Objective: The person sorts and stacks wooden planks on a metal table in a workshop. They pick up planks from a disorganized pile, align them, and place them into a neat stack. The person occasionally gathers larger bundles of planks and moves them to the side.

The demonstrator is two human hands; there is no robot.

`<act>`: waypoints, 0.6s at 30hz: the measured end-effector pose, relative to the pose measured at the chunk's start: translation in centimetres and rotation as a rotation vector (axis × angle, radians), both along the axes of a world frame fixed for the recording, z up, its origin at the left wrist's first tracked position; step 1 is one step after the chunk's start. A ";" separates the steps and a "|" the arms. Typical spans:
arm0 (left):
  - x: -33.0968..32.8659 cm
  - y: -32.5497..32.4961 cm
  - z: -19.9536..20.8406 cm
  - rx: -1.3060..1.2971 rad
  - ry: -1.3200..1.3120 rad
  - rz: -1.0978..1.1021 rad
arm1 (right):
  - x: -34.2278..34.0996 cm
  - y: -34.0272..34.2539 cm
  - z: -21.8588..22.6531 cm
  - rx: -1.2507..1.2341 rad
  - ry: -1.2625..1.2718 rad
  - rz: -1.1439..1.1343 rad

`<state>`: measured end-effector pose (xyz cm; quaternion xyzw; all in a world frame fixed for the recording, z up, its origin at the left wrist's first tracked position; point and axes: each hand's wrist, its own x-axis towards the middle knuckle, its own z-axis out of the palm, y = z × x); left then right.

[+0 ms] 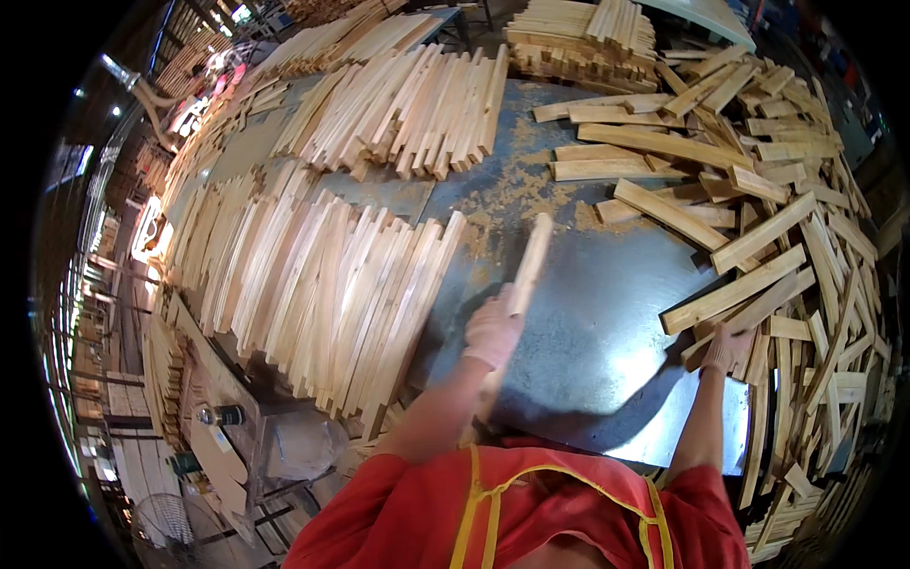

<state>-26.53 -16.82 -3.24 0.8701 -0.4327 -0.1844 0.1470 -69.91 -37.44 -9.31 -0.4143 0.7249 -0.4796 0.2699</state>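
Observation:
In my left hand [495, 330], fingers closed round it, is a pale wooden slat [531, 261] that points away from me over the bare metal tabletop [588, 351]. To its left, slats lie side by side in a long row [332, 294]. My right hand [728, 349] reaches to the near edge of a loose heap of wood on the right. Its fingers close on the near part of another slat [773, 302], which lies slanted beside a lighter slat [739, 287]. The fingertips of that hand are partly hidden.
A second row of slats [408, 109] lies farther back, with stacked slats [578, 43] behind. Sawdust [517, 194] covers part of the table. Jumbled slats [682, 147] fill the right side. At lower left are a dark bottle [221, 414] and a fan [161, 522].

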 end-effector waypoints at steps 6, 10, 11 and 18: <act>11.4 14.1 -1.4 0.096 -0.708 -0.082 | 13.1 18.8 0.4 0.130 -0.762 0.316; 11.0 14.0 -0.3 0.070 -0.434 -0.198 | 24.6 27.0 1.2 0.428 -0.917 0.680; 9.8 13.2 0.2 0.107 -0.299 -0.253 | 27.7 28.4 3.6 0.477 -0.893 0.756; 11.4 14.3 -4.0 0.101 -0.550 -0.274 | 34.5 28.2 4.5 0.524 -0.336 1.691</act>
